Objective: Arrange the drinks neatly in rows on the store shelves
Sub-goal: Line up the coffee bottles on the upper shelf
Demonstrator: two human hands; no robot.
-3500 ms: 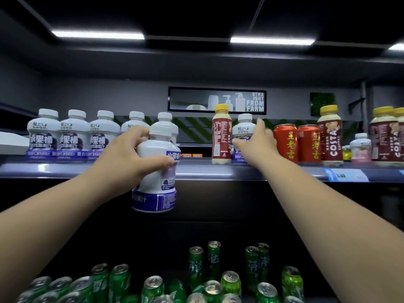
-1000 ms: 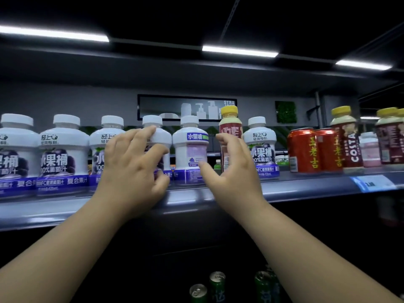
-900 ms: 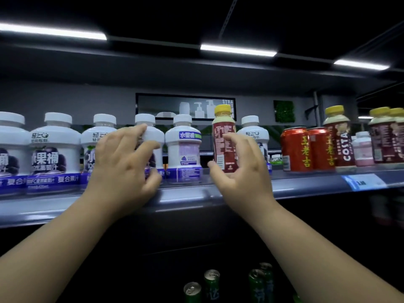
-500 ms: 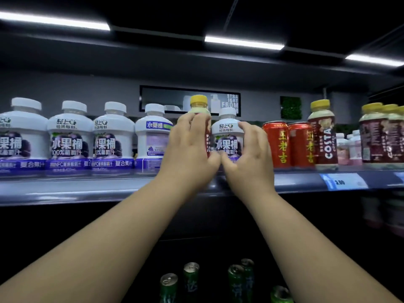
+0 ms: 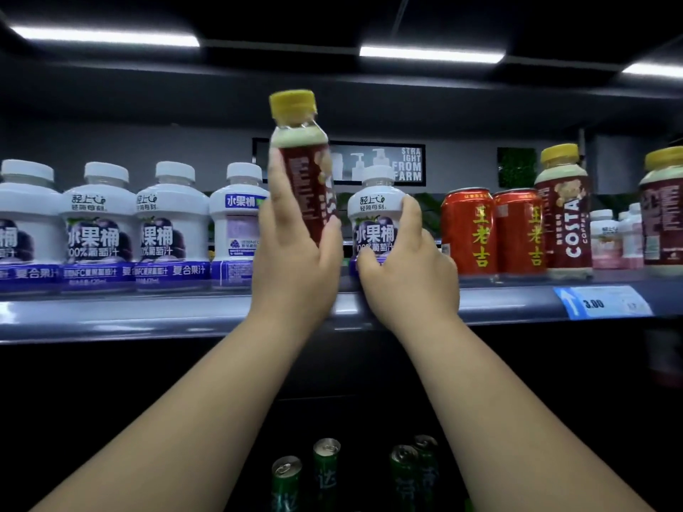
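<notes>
My left hand [image 5: 294, 260] grips a dark red coffee bottle with a yellow cap [image 5: 301, 164] and holds it lifted above the grey shelf [image 5: 148, 312]. My right hand [image 5: 408, 275] wraps around a white grape juice bottle [image 5: 375, 219] that stands on the shelf just right of the lifted bottle. To the left, several white grape juice bottles [image 5: 98, 230] stand in a row along the shelf front.
Two red cans [image 5: 467, 230] stand right of my right hand, then a Costa coffee bottle [image 5: 563, 212], small pink bottles [image 5: 604, 240] and another coffee bottle [image 5: 663, 212]. A blue price tag [image 5: 600, 303] sits on the shelf lip. Green cans [image 5: 327, 471] stand on the lower shelf.
My left hand has lifted the yellow-capped coffee bottle up off the shelf. My right hand has stayed on the white juice bottle beside it.
</notes>
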